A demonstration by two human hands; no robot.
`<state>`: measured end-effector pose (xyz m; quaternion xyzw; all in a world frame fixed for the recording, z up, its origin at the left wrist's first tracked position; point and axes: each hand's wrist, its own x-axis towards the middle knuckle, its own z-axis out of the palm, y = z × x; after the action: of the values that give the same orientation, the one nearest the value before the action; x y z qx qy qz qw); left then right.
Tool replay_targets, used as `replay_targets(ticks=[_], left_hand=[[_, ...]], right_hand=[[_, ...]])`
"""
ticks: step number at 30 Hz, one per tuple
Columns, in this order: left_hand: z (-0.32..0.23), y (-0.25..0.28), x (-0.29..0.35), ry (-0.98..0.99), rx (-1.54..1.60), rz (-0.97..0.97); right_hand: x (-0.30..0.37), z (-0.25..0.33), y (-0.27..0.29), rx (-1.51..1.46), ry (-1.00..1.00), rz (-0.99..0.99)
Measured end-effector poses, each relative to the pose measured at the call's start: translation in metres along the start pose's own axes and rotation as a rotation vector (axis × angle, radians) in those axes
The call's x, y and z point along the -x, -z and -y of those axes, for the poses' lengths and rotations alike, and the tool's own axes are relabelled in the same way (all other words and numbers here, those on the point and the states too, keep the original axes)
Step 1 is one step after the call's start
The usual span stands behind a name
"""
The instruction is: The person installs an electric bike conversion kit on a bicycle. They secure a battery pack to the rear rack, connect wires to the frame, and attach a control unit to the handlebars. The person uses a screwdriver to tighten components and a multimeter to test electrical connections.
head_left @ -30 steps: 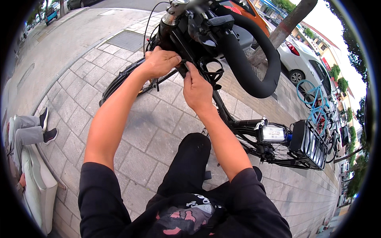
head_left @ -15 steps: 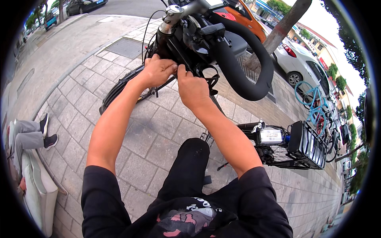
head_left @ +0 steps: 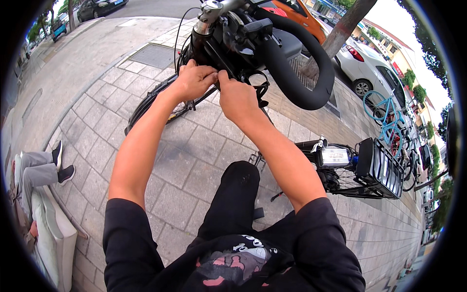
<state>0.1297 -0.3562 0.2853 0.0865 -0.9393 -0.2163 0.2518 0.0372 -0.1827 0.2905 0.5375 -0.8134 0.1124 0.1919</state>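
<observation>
A black bicycle stands before me, its silver stem at the top and a thick black padded handlebar curving to the right. Both of my hands are at its frame, just below the stem. My left hand has thumb and fingers drawn together against the dark frame. Close beside it, my right hand is also closed, thumb pressed toward the left fingertips. Whatever lies between the fingers is too small or hidden to make out. The front wheel shows past my left wrist.
To my right are the bike's silver box and black rear rack. Beyond stand a blue bicycle, a tree trunk and a white car. A person's grey-trousered legs rest beside a pale cushioned seat at left.
The view has shifted slightly, with the handlebar now a little higher in it. Both hands keep their place on the frame, fingers still together.
</observation>
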Motion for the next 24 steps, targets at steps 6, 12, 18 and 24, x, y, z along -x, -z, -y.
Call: replay_targets(ticks=[6,12,18,24], left_hand=[[0.006,-0.013,0.004,0.001,-0.01,-0.131],[0.001,-0.018,0.002,-0.015,-0.058,-0.204],[-0.006,-0.017,0.006,0.039,-0.027,-0.24],[0.004,-0.016,0.003,-0.067,-0.056,-0.224]], right_hand=[[0.037,0.003,-0.024,-0.112,-0.07,-0.026],[0.05,-0.012,-0.069,-0.384,-0.219,-0.148],[0.032,-0.008,-0.057,-1.598,-0.752,0.039],[0.0,0.008,-0.06,-2.3,-0.948,-0.22]])
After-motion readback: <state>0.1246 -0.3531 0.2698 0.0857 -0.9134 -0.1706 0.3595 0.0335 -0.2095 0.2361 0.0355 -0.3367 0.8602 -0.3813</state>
